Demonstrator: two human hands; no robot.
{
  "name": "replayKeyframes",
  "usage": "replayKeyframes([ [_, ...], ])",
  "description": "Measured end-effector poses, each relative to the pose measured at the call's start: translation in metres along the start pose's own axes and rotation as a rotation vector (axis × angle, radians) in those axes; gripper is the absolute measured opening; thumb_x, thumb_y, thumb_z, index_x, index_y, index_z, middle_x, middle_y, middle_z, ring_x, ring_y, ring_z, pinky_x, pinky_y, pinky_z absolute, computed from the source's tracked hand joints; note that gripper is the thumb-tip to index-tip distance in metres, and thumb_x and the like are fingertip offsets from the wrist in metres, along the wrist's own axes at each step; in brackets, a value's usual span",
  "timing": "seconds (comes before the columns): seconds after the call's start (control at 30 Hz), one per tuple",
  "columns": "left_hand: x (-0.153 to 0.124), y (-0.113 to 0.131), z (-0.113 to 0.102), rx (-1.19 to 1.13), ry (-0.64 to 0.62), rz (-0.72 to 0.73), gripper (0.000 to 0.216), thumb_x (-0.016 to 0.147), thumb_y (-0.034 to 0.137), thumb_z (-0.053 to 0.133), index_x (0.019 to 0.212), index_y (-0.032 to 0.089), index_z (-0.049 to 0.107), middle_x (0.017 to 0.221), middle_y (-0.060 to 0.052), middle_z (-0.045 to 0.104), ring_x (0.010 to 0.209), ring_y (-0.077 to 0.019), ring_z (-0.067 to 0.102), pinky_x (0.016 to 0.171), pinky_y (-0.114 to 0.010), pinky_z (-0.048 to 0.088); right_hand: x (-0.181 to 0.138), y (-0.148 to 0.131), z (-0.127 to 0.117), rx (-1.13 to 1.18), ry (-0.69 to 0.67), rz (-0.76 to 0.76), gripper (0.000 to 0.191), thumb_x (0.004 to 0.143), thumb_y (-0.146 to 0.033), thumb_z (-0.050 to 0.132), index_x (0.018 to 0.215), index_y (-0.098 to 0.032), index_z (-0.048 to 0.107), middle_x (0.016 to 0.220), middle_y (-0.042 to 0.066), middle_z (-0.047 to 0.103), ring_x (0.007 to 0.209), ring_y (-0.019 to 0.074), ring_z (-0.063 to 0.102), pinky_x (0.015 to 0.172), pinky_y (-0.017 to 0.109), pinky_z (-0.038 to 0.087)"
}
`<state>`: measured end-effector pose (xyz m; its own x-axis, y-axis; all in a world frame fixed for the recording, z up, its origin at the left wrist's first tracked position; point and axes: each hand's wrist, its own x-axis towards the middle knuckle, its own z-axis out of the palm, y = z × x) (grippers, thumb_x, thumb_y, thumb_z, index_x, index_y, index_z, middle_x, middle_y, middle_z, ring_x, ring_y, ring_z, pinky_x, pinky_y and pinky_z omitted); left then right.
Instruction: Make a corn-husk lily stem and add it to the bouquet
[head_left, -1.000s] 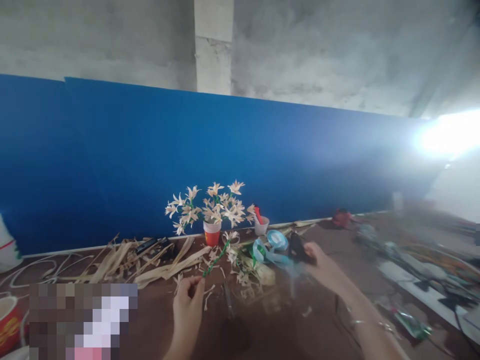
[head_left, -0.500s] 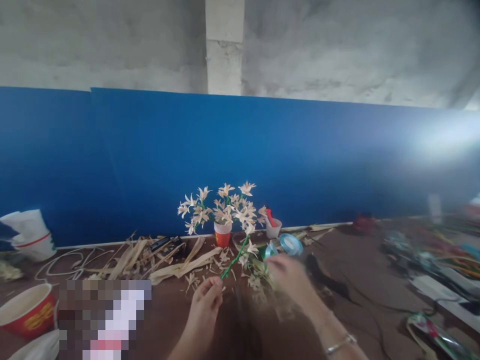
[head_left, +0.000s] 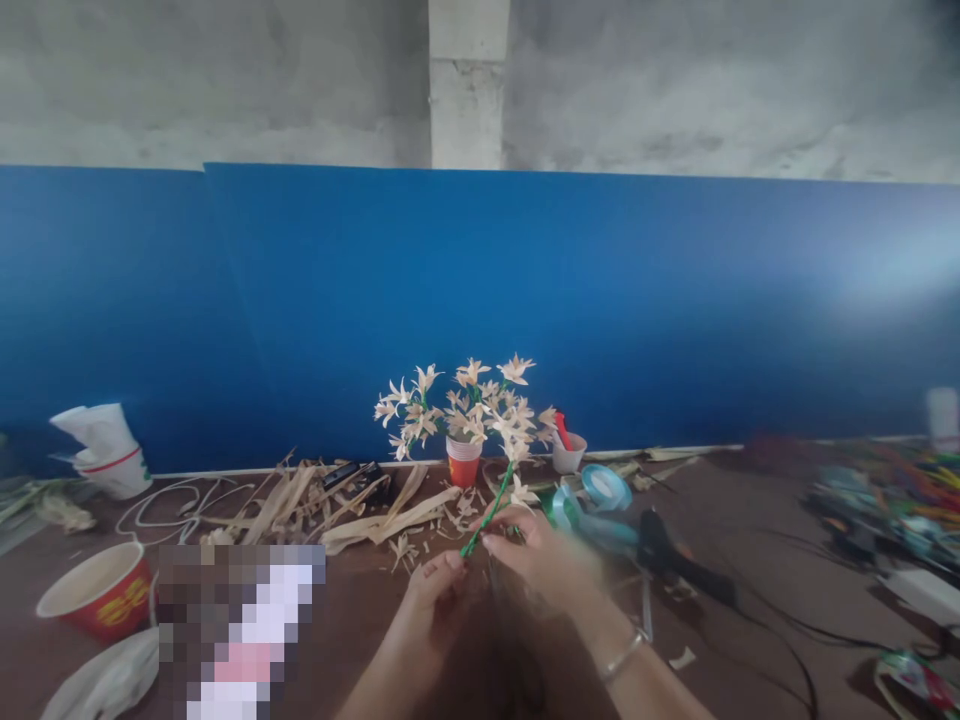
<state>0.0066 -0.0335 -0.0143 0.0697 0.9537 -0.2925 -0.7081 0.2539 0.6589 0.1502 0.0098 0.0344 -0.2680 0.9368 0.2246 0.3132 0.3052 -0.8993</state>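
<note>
A green-wrapped flower stem [head_left: 493,508] stands tilted between my hands, with pale dried-husk blossoms at its upper end. My left hand [head_left: 435,590] pinches the lower tip of that stem. Higher up, my right hand [head_left: 529,550] has its thumb and fingers closed on the same stem; a bracelet circles this wrist. Behind the stem, a stack of red paper cups [head_left: 463,465] holds a bunch of similar cream flowers [head_left: 420,425], partly overlapped by the held blossoms. One loose blossom [head_left: 403,550] lies on the table left of the stem.
Dried husk strips [head_left: 285,510] and a white cord [head_left: 180,505] litter the back left. A red bowl [head_left: 112,600] stands at left. Light-blue ribbon rolls [head_left: 606,488], a white cup [head_left: 570,455] and a black tool with a cable [head_left: 679,560] are at right.
My right hand has come left and down from beside the ribbon and now grips the stem. The left hand keeps its pinch. The whole view has shifted slightly.
</note>
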Motion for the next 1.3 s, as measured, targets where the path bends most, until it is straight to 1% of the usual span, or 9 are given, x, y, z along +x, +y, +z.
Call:
replayKeyframes([
  [0.3,-0.002,0.0,0.002,0.028,0.027,0.005,0.019,0.058,0.025,0.074,0.057,0.016,0.058,0.054,0.004,0.055,0.05,-0.0072,0.05,0.052,-0.018,0.042,0.0,-0.004,0.0,-0.093,-0.009,0.024,0.007,0.067,-0.02,0.059,0.069,-0.02,0.065,0.076,0.001,0.065,0.078,0.0184,0.059,0.074,0.027,0.044],
  [0.4,0.001,0.0,-0.002,0.032,0.038,0.035,0.02,0.057,0.027,0.075,0.059,0.016,0.058,0.056,0.004,0.054,0.052,-0.0067,0.05,0.053,-0.017,0.042,0.001,-0.003,-0.005,-0.137,-0.077,0.012,0.008,0.068,-0.021,0.057,0.067,-0.019,0.065,0.075,0.0,0.065,0.075,0.0164,0.058,0.071,0.025,0.043],
  [0.53,0.009,0.003,-0.008,0.029,0.121,0.155,0.023,0.054,0.027,0.076,0.061,0.016,0.057,0.057,0.006,0.051,0.053,-0.006,0.049,0.055,-0.017,0.041,0.004,-0.001,-0.012,-0.263,-0.187,0.069,0.008,0.067,-0.017,0.057,0.063,-0.019,0.064,0.068,-0.002,0.062,0.065,0.0136,0.055,0.064,0.023,0.04],
  [0.7,0.013,0.003,-0.01,0.206,0.122,0.338,0.025,0.056,0.031,0.075,0.065,0.016,0.057,0.054,0.007,0.048,0.047,-0.0042,0.04,0.047,-0.016,0.034,0.003,0.0,-0.008,-0.404,-0.113,0.096,0.008,0.067,-0.02,0.059,0.062,-0.02,0.065,0.071,0.001,0.063,0.067,0.0165,0.056,0.064,0.026,0.04],
  [0.8,0.013,0.001,-0.011,0.324,0.091,0.345,0.026,0.062,0.036,0.07,0.067,0.017,0.054,0.049,0.009,0.042,0.041,-0.0037,0.033,0.04,-0.016,0.026,0.003,0.001,-0.005,-0.265,-0.134,0.11,0.017,0.066,-0.016,0.057,0.076,-0.022,0.069,0.077,0.001,0.065,0.072,0.0177,0.058,0.065,0.026,0.041],
  [0.9,0.013,-0.003,-0.012,0.377,0.082,0.344,0.028,0.063,0.039,0.069,0.069,0.018,0.052,0.05,0.009,0.044,0.039,-0.0041,0.033,0.038,-0.017,0.025,0.004,0.003,-0.006,0.057,-0.193,0.195,0.025,0.068,-0.023,0.058,0.092,-0.02,0.067,0.079,0.0,0.065,0.075,0.0171,0.058,0.069,0.027,0.043],
  [0.97,0.014,-0.004,-0.013,0.396,0.082,0.344,0.029,0.063,0.041,0.069,0.07,0.017,0.052,0.05,0.008,0.044,0.039,-0.0043,0.034,0.038,-0.017,0.025,0.006,0.004,-0.008,0.251,-0.201,0.209,0.028,0.071,-0.027,0.058,0.096,-0.019,0.065,0.084,0.001,0.066,0.081,0.0169,0.058,0.077,0.028,0.043],
  [1.03,0.014,-0.004,-0.013,0.408,0.091,0.343,0.03,0.064,0.042,0.068,0.07,0.017,0.053,0.049,0.008,0.043,0.039,-0.0044,0.033,0.038,-0.017,0.025,0.007,0.006,-0.008,0.303,-0.183,0.21,0.028,0.072,-0.027,0.056,0.097,-0.018,0.064,0.087,0.002,0.067,0.084,0.017,0.058,0.08,0.029,0.042],
  [1.3,0.016,0.003,-0.016,0.395,0.19,0.528,0.027,0.063,0.039,0.07,0.069,0.016,0.058,0.064,0.002,0.053,0.06,-0.0103,0.046,0.056,-0.02,0.036,0.012,0.039,0.004,-0.108,-0.086,0.098,0.027,0.07,-0.013,0.051,0.093,-0.018,0.063,0.081,0.003,0.069,0.076,0.0175,0.063,0.07,0.028,0.047],
])
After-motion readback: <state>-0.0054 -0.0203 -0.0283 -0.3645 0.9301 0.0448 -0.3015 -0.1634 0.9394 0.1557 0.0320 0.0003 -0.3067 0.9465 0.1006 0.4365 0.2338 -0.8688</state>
